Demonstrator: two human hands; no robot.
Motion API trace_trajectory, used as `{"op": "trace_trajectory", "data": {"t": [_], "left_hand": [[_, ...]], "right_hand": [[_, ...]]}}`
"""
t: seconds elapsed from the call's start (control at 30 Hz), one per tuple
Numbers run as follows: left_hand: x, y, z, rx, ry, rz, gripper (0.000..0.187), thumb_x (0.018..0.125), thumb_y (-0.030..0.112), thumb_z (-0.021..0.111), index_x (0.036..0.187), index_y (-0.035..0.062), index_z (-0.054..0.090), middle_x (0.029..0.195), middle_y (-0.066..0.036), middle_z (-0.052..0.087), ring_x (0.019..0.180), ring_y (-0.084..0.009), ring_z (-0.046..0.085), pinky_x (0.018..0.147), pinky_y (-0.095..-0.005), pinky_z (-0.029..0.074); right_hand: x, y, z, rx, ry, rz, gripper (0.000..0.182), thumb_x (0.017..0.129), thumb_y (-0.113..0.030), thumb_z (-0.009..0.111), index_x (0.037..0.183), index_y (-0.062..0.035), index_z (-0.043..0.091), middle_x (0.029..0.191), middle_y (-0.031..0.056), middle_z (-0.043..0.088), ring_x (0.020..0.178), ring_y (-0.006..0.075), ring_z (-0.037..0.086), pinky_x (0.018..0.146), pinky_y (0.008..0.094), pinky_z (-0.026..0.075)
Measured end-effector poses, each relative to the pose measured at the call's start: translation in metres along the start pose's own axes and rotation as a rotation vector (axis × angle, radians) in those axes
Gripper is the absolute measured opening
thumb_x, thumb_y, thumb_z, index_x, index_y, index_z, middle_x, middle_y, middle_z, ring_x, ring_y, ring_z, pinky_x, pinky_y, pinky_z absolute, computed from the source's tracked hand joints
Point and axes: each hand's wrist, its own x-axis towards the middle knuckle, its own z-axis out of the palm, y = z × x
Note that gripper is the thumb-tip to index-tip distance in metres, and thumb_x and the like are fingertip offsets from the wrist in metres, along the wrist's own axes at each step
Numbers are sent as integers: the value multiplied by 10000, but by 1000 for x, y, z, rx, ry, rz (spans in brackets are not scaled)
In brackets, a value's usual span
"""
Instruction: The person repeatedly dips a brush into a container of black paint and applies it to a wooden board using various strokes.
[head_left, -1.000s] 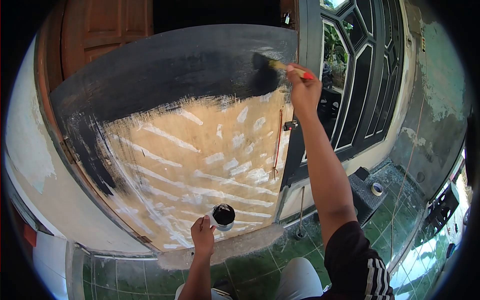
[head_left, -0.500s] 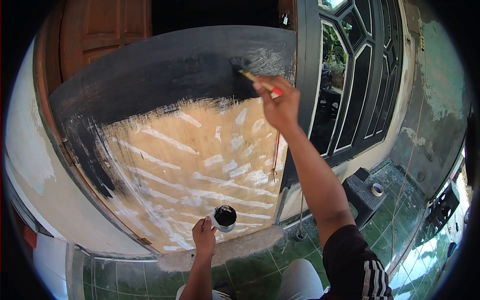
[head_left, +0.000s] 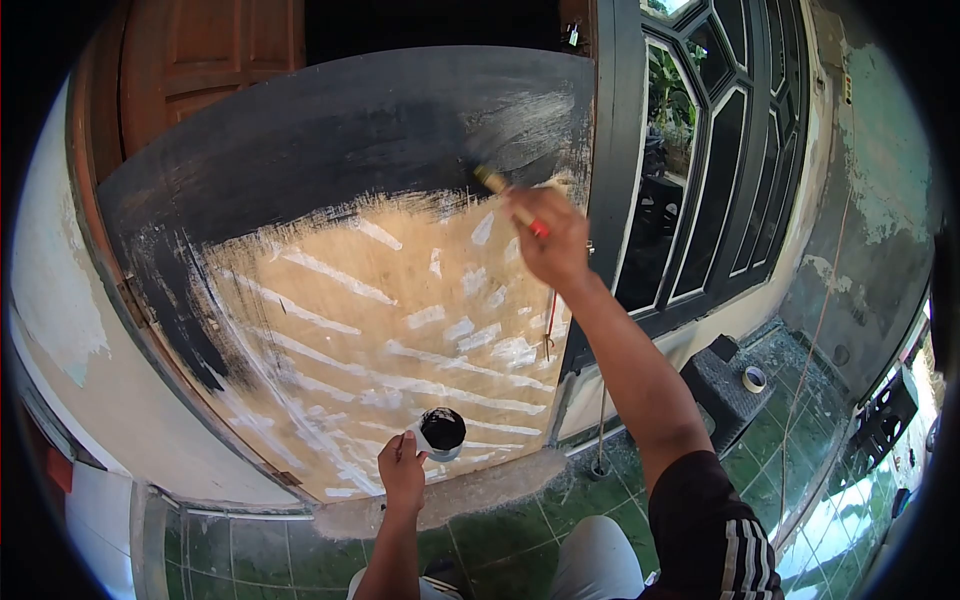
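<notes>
My right hand [head_left: 551, 238] is closed round the handle of a paintbrush [head_left: 492, 181], whose dark bristles lie against the black-painted upper part of a wooden panel [head_left: 420, 265]. The panel's lower part is bare tan wood with white filler patches and streaks. Black paint also runs down its left side, and thin grey strokes show at the upper right. Low in front of the panel, my left hand [head_left: 402, 470] grips a white cup [head_left: 441, 434] of black paint by its left side. The cup's mouth tilts toward me.
A dark-framed window [head_left: 690, 180] stands right of the panel. Below it, a dark grey stool [head_left: 737, 392] carries a roll of tape [head_left: 753, 379]. Green tiles [head_left: 520, 550] cover the floor. A brown wooden door [head_left: 215, 50] is behind the panel.
My right hand and the brush have moved down and slightly left-to-right across the panel, toward the edge of the black area. My left hand with the cup has shifted slightly left.
</notes>
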Motion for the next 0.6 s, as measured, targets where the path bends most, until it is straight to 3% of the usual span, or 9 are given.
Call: {"op": "trace_trajectory", "data": {"t": [0.1, 0.2, 0.27, 0.37, 0.4, 0.47, 0.5, 0.57, 0.6], "left_hand": [[-2, 1, 2, 0, 8, -21, 346, 1073, 247, 548, 1159, -75, 641, 1037, -110, 688, 954, -162, 664, 865, -324, 573], [-3, -3, 0, -11, -7, -1, 343, 1072, 246, 552, 1157, -74, 640, 1034, -111, 688, 949, -164, 665, 864, -329, 575], [-4, -3, -1, -3, -2, -2, 343, 1072, 245, 553, 1159, -75, 640, 1031, -112, 687, 945, -165, 666, 864, -331, 577], [-7, -3, -1, 13, 3, -4, 347, 1072, 245, 550, 1162, -78, 639, 1030, -114, 686, 940, -165, 666, 865, -333, 578], [-8, -2, -1, 19, 5, -4, 348, 1073, 245, 548, 1163, -79, 639, 1030, -114, 686, 938, -165, 666, 865, -333, 578], [-10, -1, -1, 27, 3, -5, 350, 1073, 245, 548, 1167, -80, 639, 1030, -113, 687, 940, -164, 666, 863, -333, 578], [-9, -1, 0, 28, 3, -3, 351, 1073, 244, 547, 1168, -81, 640, 1031, -113, 687, 941, -163, 666, 862, -332, 578], [-8, -1, 1, 30, -9, -4, 352, 1073, 243, 546, 1169, -82, 640, 1035, -115, 688, 950, -166, 668, 870, -337, 579], [-8, -2, 2, 33, -14, -4, 352, 1073, 243, 546, 1169, -82, 640, 1038, -116, 689, 955, -168, 669, 874, -339, 579]], "right_hand": [[-14, 6, -4, 124, -114, 136, 254, 796, 52, 756, 1011, -83, 749, 1022, 120, 736, 953, 299, 712, 864, 351, 563], [0, 40, -22, 276, 227, 429, 192, 861, 65, 733, 1005, -59, 754, 1042, 91, 751, 988, 199, 709, 857, 313, 545], [14, 55, -39, 125, 397, 446, 210, 841, 82, 729, 998, -57, 747, 1032, 105, 750, 970, 232, 717, 844, 319, 549], [20, 50, -43, -210, 360, 113, 223, 821, 89, 718, 995, -50, 737, 1025, 118, 744, 956, 269, 718, 827, 336, 560], [15, 42, -37, -239, 246, -14, 219, 808, 75, 714, 992, -44, 726, 1012, 130, 732, 931, 307, 709, 807, 358, 570], [2, 15, -21, -183, 44, -55, 210, 807, 50, 728, 989, -54, 737, 989, 130, 727, 893, 313, 704, 789, 381, 574], [1, -5, -19, -115, -49, -20, 172, 833, 9, 744, 987, -67, 755, 965, 141, 718, 849, 339, 691, 775, 378, 571], [6, -23, -25, 79, -245, 180, 136, 865, -38, 757, 1000, -58, 768, 932, 126, 738, 810, 293, 705, 758, 353, 561], [11, -16, -27, 132, -236, 318, 135, 872, -53, 761, 1007, -55, 769, 922, 114, 745, 804, 262, 703, 752, 343, 554]]}}
